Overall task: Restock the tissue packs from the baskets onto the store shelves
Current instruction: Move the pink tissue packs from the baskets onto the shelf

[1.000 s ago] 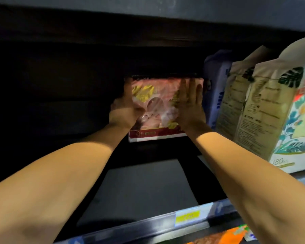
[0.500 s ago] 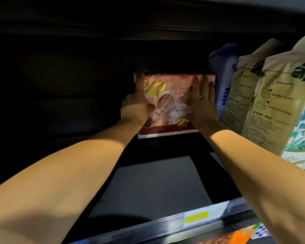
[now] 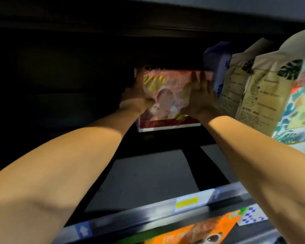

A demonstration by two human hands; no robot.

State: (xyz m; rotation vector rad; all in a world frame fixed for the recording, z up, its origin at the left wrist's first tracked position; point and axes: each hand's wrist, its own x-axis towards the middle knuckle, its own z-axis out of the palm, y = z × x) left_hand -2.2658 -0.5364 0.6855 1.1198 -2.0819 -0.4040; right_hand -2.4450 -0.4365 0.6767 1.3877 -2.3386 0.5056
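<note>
I had both my arms stretched out into the dark shelf [image 3: 148, 175]. In the middle of the frame, far back, stood the pink tissue pack [image 3: 169, 95]. It had gold hearts on it and a red band along the bottom. It stood upright on the shelf floor, near the back.

My left hand [image 3: 136, 95] was on the left side of the pack. My thumb lay on the front and my fingers went round the left edge, so that hand held the pack. My right hand [image 3: 201, 99] lay flat on the front of the pack, on its right side. Those fingers were straight and pointed up, pressing on it, not curled round it.

Just to the right of the pink pack stood a white and blue pack [image 3: 217, 71]. They looked like they were touching, but it was too dark there to be sure. Farther right, in the upper right of the frame, stood two big beige packs with dark leaves [image 3: 264, 88] printed on them.

Along the bottom of the frame ran the shelf's front rail [image 3: 130, 217], with a yellow price tag [image 3: 187, 202] on it. Under the rail, at the bottom edge, showed an orange pack [image 3: 197, 233].
</note>
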